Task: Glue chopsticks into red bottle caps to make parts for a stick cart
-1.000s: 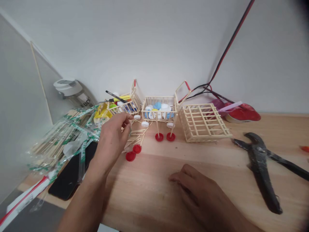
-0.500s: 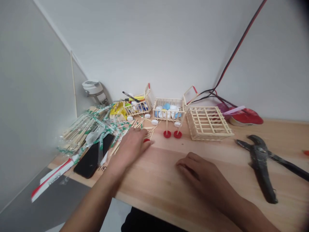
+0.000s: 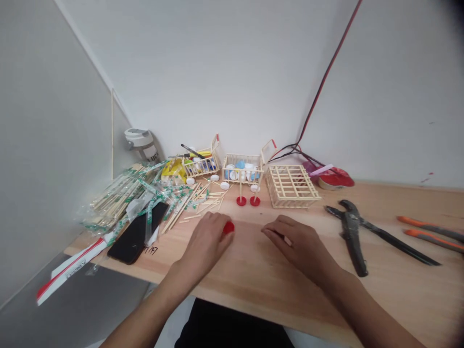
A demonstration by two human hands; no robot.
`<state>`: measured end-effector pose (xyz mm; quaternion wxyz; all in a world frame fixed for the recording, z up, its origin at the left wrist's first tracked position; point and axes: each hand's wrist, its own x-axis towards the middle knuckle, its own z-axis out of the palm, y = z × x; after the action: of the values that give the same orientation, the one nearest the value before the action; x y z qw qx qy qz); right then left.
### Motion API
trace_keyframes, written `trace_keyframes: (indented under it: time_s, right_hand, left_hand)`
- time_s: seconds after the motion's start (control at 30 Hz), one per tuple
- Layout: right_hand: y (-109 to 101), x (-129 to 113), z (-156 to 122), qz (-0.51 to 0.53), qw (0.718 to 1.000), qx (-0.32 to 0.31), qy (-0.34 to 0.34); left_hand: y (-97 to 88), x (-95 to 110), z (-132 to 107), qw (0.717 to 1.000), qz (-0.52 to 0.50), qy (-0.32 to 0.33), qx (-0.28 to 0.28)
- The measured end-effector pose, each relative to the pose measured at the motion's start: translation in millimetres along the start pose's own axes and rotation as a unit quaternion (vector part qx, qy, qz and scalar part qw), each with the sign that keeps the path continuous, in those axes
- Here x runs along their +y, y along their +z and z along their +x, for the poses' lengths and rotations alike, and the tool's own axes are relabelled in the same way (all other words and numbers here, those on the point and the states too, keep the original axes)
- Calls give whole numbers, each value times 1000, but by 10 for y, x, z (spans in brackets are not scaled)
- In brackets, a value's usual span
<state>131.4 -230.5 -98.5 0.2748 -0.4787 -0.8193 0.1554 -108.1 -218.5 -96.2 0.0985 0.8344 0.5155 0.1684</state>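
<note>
My left hand (image 3: 207, 240) lies palm down on the wooden table (image 3: 253, 270), fingers curled over a red bottle cap (image 3: 228, 227) that shows at the fingertips. My right hand (image 3: 300, 244) rests just to its right, fingers bent and pressed together against the table, with a pale bit under them that I cannot make out. Beyond both hands stands a small cart of wooden sticks (image 3: 242, 170) filled with bottle caps, on two red cap wheels (image 3: 248, 201). To the right of the cart is an open stick basket (image 3: 291, 186).
A second stick cart (image 3: 202, 163), loose sticks and wrapped chopstick packets (image 3: 119, 198) crowd the left, beside a black phone (image 3: 135, 233) and a bottle (image 3: 142, 143). Black pliers (image 3: 350, 232) and an orange-handled tool (image 3: 429, 231) lie to the right. Cables (image 3: 315, 104) run up the wall.
My left hand came down from the stick pile onto the red caps and drew back toward me with a red cap. The view pulled back; my right hand stayed on the table.
</note>
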Motion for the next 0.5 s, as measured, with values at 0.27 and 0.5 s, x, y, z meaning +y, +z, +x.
trace_keyframes:
  time_s: [0.27, 0.5]
  right_hand:
    - [-910, 219, -686, -198, 944, 217, 152]
    - [-1638, 1571, -1961, -369, 827, 129, 403]
  left_hand:
    - [213, 262, 108, 988, -115, 70, -70]
    - [314, 434, 318, 990, -85, 65, -93]
